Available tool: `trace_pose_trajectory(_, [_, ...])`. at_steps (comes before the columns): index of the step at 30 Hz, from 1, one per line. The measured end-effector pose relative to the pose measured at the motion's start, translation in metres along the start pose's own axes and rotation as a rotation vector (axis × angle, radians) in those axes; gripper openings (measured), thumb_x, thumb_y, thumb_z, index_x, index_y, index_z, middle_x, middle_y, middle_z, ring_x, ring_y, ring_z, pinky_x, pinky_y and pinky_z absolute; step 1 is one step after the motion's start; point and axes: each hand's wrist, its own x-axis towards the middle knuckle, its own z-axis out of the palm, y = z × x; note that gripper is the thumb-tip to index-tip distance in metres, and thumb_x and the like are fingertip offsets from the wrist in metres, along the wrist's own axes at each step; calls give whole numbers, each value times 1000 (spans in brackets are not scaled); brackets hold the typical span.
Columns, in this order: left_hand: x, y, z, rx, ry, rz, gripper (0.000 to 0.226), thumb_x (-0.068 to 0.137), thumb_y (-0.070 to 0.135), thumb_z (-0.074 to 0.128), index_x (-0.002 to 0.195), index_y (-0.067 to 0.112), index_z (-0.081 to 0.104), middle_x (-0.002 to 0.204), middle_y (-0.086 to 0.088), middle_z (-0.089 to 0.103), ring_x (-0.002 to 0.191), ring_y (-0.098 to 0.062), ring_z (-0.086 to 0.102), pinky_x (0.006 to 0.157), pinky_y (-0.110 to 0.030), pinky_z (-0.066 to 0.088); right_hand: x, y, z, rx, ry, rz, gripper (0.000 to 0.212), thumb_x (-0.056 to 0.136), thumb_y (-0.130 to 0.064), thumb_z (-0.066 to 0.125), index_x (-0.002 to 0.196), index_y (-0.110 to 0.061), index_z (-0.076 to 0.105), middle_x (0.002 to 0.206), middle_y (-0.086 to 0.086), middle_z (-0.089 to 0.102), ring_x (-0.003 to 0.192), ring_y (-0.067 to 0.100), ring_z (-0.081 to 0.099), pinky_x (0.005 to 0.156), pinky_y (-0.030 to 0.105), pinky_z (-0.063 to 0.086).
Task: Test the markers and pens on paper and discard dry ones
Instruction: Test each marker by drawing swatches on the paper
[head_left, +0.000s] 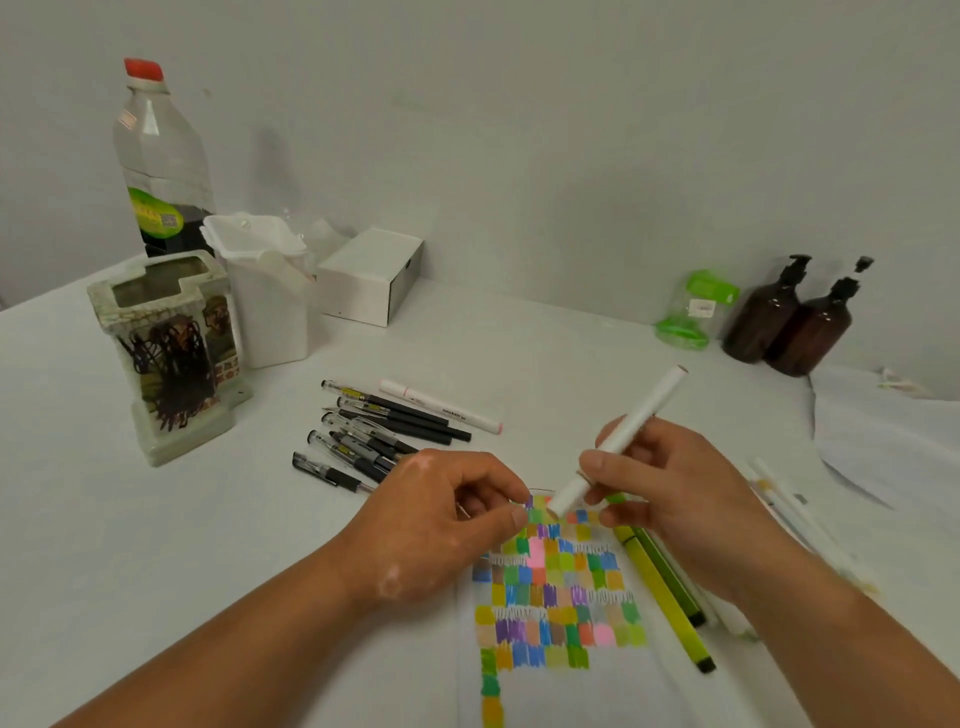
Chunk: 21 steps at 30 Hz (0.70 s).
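Right hand (670, 493) has its fingers & thumb curled round a white marker (623, 436), holding it near the low end. It's tilted: low end down by the top of the colour patches (561, 587), top end up & far-right. Can't tell if the tip touches the paper (561, 691).

Left hand (441, 519) is just left of the marker's low end, fingers curled in, thumb & 1st finger close together. Can't tell if they pinch anything.

Both hands are over the paper, which lies on the white table (156, 545) & has lots of small blocks of green, blue, purple, pink & orange.

Just right of the patches, partly under the right hand, lie green pens (670, 603). More white markers (795, 514) lie further right.

Far-left of the hands is a pile of black pens (379, 431) w/ a pink-tipped marker (441, 406) at its far side.

Further left stands a scribbled-on pen pot (166, 353). Behind it: a white tub (270, 296), a white box (369, 275) & a big clear bottle (161, 166) w/ a red cap.

Far right, by the wall: a green jar (691, 312) & 2 brown pump bottles (789, 317).
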Motion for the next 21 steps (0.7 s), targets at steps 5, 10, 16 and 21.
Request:
trace_pose_trajectory(5, [-7, 10, 14, 0, -88, 44, 23, 84, 40, 76, 105, 42, 68, 94, 23, 69, 86, -6, 67, 73, -25, 59, -34, 22, 4, -5, -3, -40, 31, 68, -40, 89, 71, -20, 66, 67, 10, 70, 62, 18, 69, 57, 24, 56])
trace_pose_trajectory(10, [-9, 8, 17, 70, -109, 16, 16, 85, 37, 73, 101, 43, 71, 90, 18, 69, 88, -5, 66, 74, -25, 59, -38, 33, 9, -36, -29, -80, 36, 71, -55, 77, 78, -21, 68, 66, 7, 70, 59, 18, 67, 58, 26, 54])
trace_pose_trajectory(16, [-6, 5, 13, 130, -105, 55, 18, 86, 47, 64, 103, 45, 69, 95, 20, 68, 93, -6, 64, 75, -26, 58, -39, 33, -4, 137, -26, -111, 27, 79, -43, 74, 85, -17, 75, 72, 10, 70, 59, 20, 65, 52, 25, 51])
trace_pose_trajectory(21, [-8, 11, 18, 160, -210, 137, 26, 97, 50, 46, 118, 46, 61, 100, 22, 66, 96, -7, 64, 75, -20, 54, -42, 33, 3, 98, -18, -163, 11, 84, -31, 72, 86, -21, 76, 73, 10, 72, 59, 19, 68, 52, 24, 52])
